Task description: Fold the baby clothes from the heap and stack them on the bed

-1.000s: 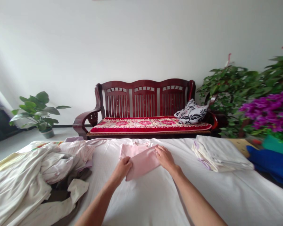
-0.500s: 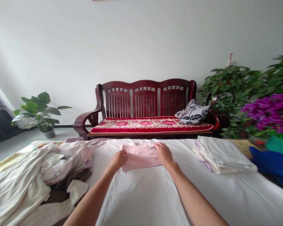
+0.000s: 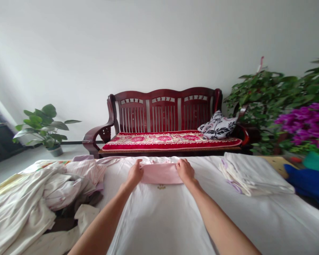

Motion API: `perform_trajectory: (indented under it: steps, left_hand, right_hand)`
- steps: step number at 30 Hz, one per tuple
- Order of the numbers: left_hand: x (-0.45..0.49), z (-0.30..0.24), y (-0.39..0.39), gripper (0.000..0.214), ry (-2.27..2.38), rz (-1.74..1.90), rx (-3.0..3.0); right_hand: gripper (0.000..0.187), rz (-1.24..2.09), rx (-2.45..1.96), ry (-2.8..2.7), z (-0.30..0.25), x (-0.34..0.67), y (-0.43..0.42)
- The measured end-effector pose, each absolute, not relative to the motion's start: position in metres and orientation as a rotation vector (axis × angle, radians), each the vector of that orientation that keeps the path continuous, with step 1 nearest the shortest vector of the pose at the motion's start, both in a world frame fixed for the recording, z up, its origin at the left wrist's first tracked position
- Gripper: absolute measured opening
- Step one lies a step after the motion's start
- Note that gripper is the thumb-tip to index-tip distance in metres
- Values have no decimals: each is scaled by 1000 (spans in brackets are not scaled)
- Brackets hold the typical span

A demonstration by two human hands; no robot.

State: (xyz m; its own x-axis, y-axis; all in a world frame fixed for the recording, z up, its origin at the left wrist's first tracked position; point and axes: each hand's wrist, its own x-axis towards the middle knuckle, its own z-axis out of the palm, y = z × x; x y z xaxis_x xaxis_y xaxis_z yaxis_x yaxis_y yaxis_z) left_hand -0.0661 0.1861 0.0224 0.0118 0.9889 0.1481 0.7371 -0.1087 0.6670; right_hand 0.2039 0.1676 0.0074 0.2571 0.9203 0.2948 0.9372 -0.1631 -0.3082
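A folded pink garment (image 3: 161, 174) forms a narrow band across the far part of the white-covered table. My left hand (image 3: 135, 173) grips its left end, the thumb pointing up at the edge. Its right end is held by my right hand (image 3: 185, 170), with bent fingers at the far corner. Just below the pink band a small gold-brown motif (image 3: 161, 186) shows on smooth white fabric (image 3: 162, 219) between my forearms. Behind the band, crumpled pale cloth (image 3: 154, 160) lies along the table's far edge.
A heap of loose clothes (image 3: 37, 198) covers the table's left side. Folded white clothes (image 3: 256, 173) are stacked at right, beside blue cloth (image 3: 308, 182). Beyond stands a dark red wooden bench (image 3: 151, 117) with a patterned cushion (image 3: 219, 125). Plants (image 3: 271, 92) flank it.
The pink garment has become a narrower band, its near edge shifted away from me, uncovering the gold-brown motif. My left hand has moved slightly up and right; both hands now grip the ends.
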Motion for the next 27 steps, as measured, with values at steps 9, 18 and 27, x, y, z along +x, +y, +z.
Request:
perform_trajectory:
  steps: [9, 18, 27]
  left_hand:
    - [-61, 22, 197, 48, 1886, 771, 2052]
    - [-53, 1, 174, 45, 1697, 679, 2610]
    - [-52, -10, 158, 46, 1782, 395, 2606]
  right_hand:
    - [24, -97, -2100, -1645, 8, 202, 165]
    - [58, -124, -1833, -2070, -4, 172, 132]
    - [60, 128, -2158, -1953, -11, 195, 137]
